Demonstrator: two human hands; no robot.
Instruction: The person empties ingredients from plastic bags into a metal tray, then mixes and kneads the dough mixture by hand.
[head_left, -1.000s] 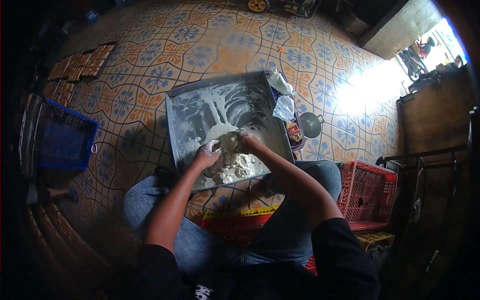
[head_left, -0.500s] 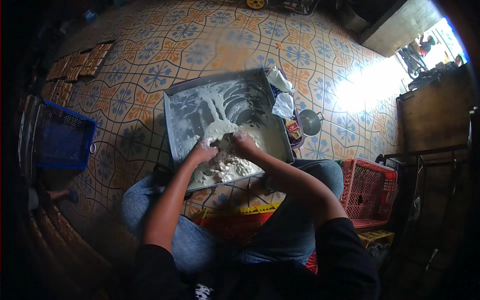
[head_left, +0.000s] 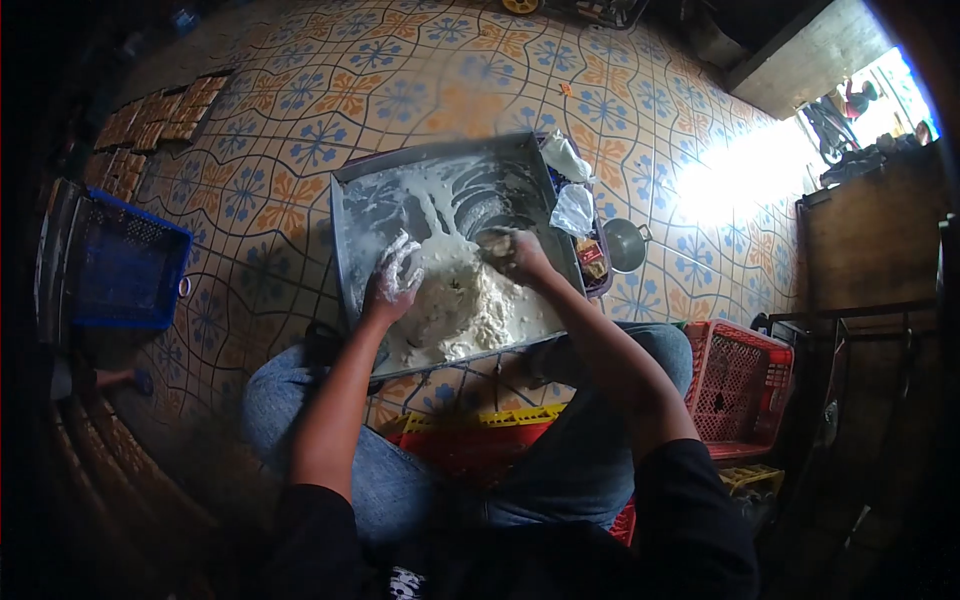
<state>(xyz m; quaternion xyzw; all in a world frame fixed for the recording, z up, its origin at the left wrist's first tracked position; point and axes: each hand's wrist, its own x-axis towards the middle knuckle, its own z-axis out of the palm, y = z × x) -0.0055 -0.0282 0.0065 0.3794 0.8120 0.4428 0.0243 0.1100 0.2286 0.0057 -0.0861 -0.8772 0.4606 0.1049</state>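
A large square metal tray (head_left: 342,240) lies on the floor between the knees, smeared with white paste. Lumpy wet dough (head_left: 490,308) is heaped toward its near side, with runny white batter around it. My left hand (head_left: 395,275), coated in white, is over the tray's left part with fingers spread and nothing in it. On the right, my right hand (head_left: 515,252) is curled above the batter beside the heap; what its fingers hold, if anything, is too hidden to tell.
Right of the tray are plastic bags (head_left: 572,210), a red packet (head_left: 591,255) and a metal pot (head_left: 626,246). A blue crate (head_left: 130,262) stands left, a red crate (head_left: 740,390) right. Flat brown trays (head_left: 165,118) lie at the back left.
My hands have moved apart from the middle of the tray, the left one to the left with fingers opened, the right one up and right. More of the dough heap now shows between them.
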